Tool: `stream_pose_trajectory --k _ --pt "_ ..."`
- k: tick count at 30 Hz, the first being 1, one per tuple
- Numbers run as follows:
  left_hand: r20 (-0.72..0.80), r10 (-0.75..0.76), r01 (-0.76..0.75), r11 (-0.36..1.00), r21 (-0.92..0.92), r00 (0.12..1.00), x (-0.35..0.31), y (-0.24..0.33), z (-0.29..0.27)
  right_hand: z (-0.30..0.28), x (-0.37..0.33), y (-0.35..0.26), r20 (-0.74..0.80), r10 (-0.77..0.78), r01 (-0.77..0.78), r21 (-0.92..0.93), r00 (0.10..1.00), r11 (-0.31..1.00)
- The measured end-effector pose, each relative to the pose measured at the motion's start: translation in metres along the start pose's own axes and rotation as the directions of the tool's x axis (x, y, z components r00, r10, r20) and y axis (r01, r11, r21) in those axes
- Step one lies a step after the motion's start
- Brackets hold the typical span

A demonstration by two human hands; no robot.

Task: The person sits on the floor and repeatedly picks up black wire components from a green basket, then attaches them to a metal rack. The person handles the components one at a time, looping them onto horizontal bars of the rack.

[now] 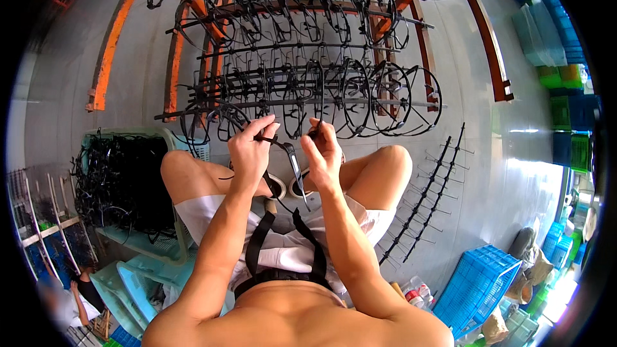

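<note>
**Above the lap, a black frame piece pinched between two hands**

Between the knees of a seated person, both hands work on one black plastic frame piece (pixel 288 154), held up in front of the wire rack (pixel 308 83) that carries rows of similar dark loops. Left hand (pixel 252 148) has its fingers closed around the upper left end of the piece; right hand (pixel 323 148) pinches the other end between thumb and forefinger, so each grip is narrow and closed on the same part. A thin strip of it hangs down between the wrists. Judged from its slim section, the piece is probably light, springy and easy to bend or snap, so the thicker ends near the fingers look like the safer places to hold. To the person's left stands a pale crate (pixel 128 180) heaped with tangled black pieces; two long pegged rods (pixel 427 193) lie on the floor (pixel 514 173) to the right, near a blue basket (pixel 479 286)
</note>
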State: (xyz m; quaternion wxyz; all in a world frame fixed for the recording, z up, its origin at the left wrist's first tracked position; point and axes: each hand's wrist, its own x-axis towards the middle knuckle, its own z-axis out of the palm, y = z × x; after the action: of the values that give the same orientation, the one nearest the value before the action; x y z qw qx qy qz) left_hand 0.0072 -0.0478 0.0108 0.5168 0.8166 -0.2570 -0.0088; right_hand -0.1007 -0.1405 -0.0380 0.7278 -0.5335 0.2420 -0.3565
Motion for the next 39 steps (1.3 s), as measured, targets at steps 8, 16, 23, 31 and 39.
stream_pose_trajectory --k 8,16,23,31,39 --pt "-0.011 -0.115 0.115 0.993 -0.010 0.993 0.003 0.005 0.002 0.004 0.002 0.000 0.021 -0.132 0.132 -0.288 0.991 0.948" --pt "0.020 -0.144 0.144 0.990 -0.006 0.989 0.006 0.003 0.000 0.009 0.002 0.002 -0.078 0.003 -0.010 -0.090 0.997 0.996" --pt "0.024 -0.056 0.056 0.998 0.021 0.998 0.002 0.002 0.000 0.009 0.001 0.009 -0.097 0.102 -0.096 0.069 0.990 0.993" --pt "0.068 -0.034 0.040 0.995 -0.092 0.997 -0.026 0.011 -0.035 0.015 -0.016 -0.051 0.117 -0.381 0.361 -0.648 0.917 0.671" --pt "0.202 0.258 -0.300 0.929 0.216 0.945 -0.044 0.047 -0.083 0.034 -0.038 -0.107 0.612 0.423 -0.467 -0.098 0.668 0.879"
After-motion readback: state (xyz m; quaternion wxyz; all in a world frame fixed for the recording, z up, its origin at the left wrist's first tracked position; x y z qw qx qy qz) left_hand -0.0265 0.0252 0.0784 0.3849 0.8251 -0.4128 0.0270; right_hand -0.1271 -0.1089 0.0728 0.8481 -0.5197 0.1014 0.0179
